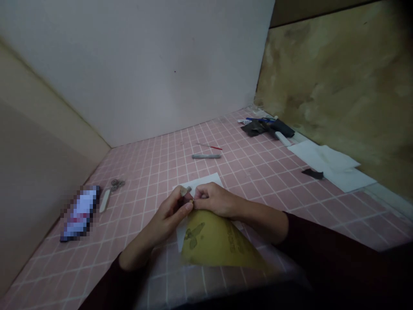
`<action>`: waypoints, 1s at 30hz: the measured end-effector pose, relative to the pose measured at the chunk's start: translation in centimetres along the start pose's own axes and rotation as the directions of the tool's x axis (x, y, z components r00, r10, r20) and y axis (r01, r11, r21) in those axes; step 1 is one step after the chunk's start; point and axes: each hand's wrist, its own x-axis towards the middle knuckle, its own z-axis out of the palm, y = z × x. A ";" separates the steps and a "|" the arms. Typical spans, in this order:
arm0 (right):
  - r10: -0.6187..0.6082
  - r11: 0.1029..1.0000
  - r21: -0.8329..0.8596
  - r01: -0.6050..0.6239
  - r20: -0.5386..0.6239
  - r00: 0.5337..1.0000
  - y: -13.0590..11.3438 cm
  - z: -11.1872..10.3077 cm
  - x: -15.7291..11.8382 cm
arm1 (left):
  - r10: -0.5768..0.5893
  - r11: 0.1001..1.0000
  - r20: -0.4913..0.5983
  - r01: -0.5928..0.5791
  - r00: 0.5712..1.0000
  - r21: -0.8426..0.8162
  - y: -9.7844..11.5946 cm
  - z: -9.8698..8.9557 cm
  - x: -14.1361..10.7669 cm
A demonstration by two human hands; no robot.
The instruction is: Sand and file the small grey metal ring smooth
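My left hand (171,209) is closed in a pinch, thumb against fingers, with a small pale piece with a grey end (186,190) showing at its forefinger. My right hand (217,199) has curled fingers and meets the left fingertips at a tiny yellowish bit (192,201), too small to name. Below the hands, a curved yellow sheet with dark print (215,241), like the back of sandpaper, reaches up to the right fingers; whether they grip it is hidden. A white paper (211,177) lies flat under both hands.
Beyond the hands lie a grey rod (206,156) and a thin red-handled tool (214,147). On the left are a blurred phone-like object (80,214), a white strip (105,200) and scissors (116,184). Right: white sheets (342,174), a dark scrap (312,173), dark cloth-like pieces (254,128).
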 end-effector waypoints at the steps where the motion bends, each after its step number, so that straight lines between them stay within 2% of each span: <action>1: -0.026 0.999 -0.033 0.025 -0.025 0.999 0.0 0.0 0.0 | 0.002 1.000 0.000 -0.002 1.000 -0.001 0.2 0.1 0.0; 4: -0.152 0.974 -0.183 0.133 -0.095 0.984 -0.1 0.0 -0.2 | -0.001 1.000 -0.013 0.000 1.000 -0.005 0.2 0.2 0.2; 7: -0.225 0.944 -0.266 0.196 -0.083 0.971 -0.1 0.1 -0.7 | -0.013 1.000 -0.009 0.013 1.000 -0.021 -0.2 0.2 0.6; 12: -0.349 0.878 -0.366 0.310 -0.044 0.936 0.1 0.3 -1.0 | -0.121 0.970 0.048 0.129 0.991 -0.207 -1.5 0.0 0.8; 16: -0.385 0.832 -0.435 0.345 -0.004 0.923 0.3 0.4 -1.2 | -0.213 0.931 0.082 0.228 0.974 -0.284 -2.3 0.0 0.7; 19: -0.401 0.831 -0.422 0.362 -0.004 0.916 -0.1 0.2 -1.4 | -0.201 0.935 0.115 0.226 0.973 -0.273 -1.9 -0.1 0.6; 21: -0.346 0.886 -0.343 0.312 -0.041 0.937 -0.4 0.0 -1.3 | -0.132 0.960 0.114 0.155 0.985 -0.235 -1.3 -0.4 0.4; 22: -0.268 0.934 -0.256 0.248 -0.044 0.963 -0.5 0.0 -1.1 | -0.088 0.973 0.100 0.107 0.991 -0.205 -0.9 -0.5 0.3; 24: -0.052 0.998 -0.037 0.053 0.027 0.998 -0.6 -0.1 -0.7 | -0.028 0.992 0.058 0.035 0.998 -0.123 -0.4 -0.7 0.2; 26: 0.077 0.992 0.089 -0.086 0.102 0.992 -0.4 0.0 -0.4 | -0.028 0.997 0.047 0.031 0.999 -0.068 -0.4 -0.7 0.2; 27: 0.068 0.994 0.077 -0.074 0.081 0.994 -0.2 0.1 -0.4 | -0.051 0.996 0.054 0.054 0.997 -0.064 -0.5 -0.6 0.3; 28: 0.004 1.000 0.018 -0.004 0.021 1.000 -0.1 0.2 -0.4 | -0.082 0.993 0.068 0.087 0.994 -0.074 -0.8 -0.6 0.4; 30: -0.228 0.960 -0.180 0.212 -0.071 0.971 0.1 0.5 -0.7 | -0.146 0.982 0.092 0.156 0.985 -0.107 -1.2 -0.4 0.6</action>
